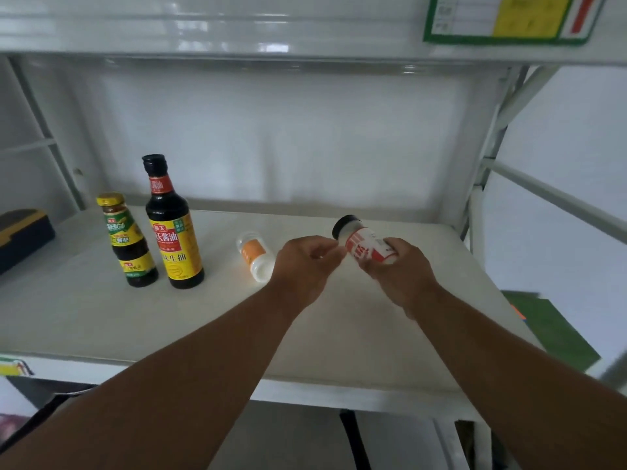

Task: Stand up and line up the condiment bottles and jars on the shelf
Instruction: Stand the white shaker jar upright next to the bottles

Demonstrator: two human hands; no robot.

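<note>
Your right hand (393, 266) grips the tilted red jar (364, 244) right of centre; the left hand (305, 262) is loosely curled, holding nothing. Set it upright beside the soy bottle (173, 228), labels forward.

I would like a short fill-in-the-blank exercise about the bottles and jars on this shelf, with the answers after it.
1. The right hand grips the jar with the red label and a ____ cap.
2. The jar with the orange label is ____ on the shelf.
3. The number of dark bottles standing upright is ____.

Missing words: black; lying; two
</note>
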